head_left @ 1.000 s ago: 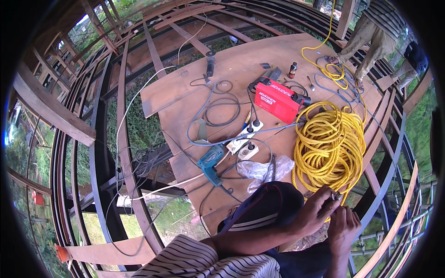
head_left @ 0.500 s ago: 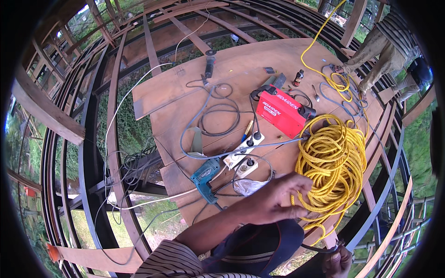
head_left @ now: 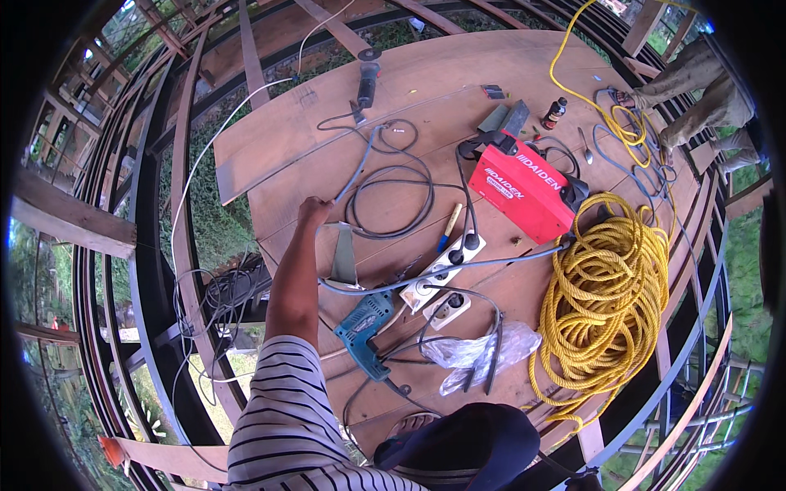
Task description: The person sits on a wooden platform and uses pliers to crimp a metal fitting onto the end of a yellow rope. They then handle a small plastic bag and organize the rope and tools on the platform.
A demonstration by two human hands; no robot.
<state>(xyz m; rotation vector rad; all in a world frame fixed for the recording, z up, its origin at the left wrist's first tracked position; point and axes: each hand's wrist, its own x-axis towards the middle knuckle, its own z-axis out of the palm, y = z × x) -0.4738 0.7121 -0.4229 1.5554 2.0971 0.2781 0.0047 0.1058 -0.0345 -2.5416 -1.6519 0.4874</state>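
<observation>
My left arm reaches forward in a striped sleeve, and my left hand is closed round the blue-grey cable. From there the cable runs up toward the angle grinder and loops back across the board. A grey angled metal piece lies just to the right of my forearm. Below it rests a teal power drill, beside a white power strip with black plugs in it. My right hand is out of sight; a dark cable end shows at the lower edge.
On the wooden board stand a red welding machine and a small dark bottle. Coiled yellow rope and a clear plastic bag lie nearer. Open beams surround the board; another person's legs are at far right.
My left hand has swung from beside the yellow rope to the far left and taken hold of the cable. The plastic bag is uncovered. My right hand has dropped out of view.
</observation>
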